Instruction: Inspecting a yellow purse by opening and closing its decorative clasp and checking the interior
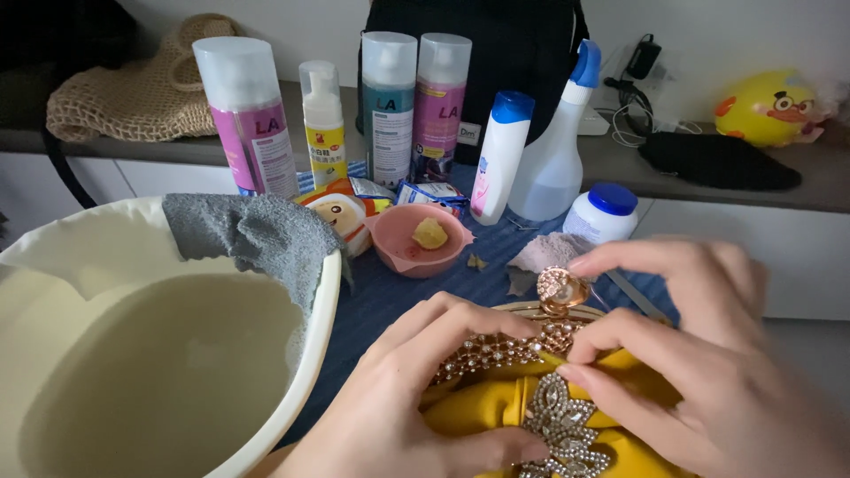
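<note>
Head view: left hand [398, 398] and right hand [699, 354] both clamp a yellow clutch bag [482, 412] with jewelled trim and a round gold clasp [561, 288], fingers [611, 341] curled tight on its frame. Bag sits on blue cloth [390, 296], just right of the cream basin [301, 354] with grey towel [257, 232] on its rim. Pink bowl [416, 239] and spray bottles [248, 115] stand behind the basin.
</note>
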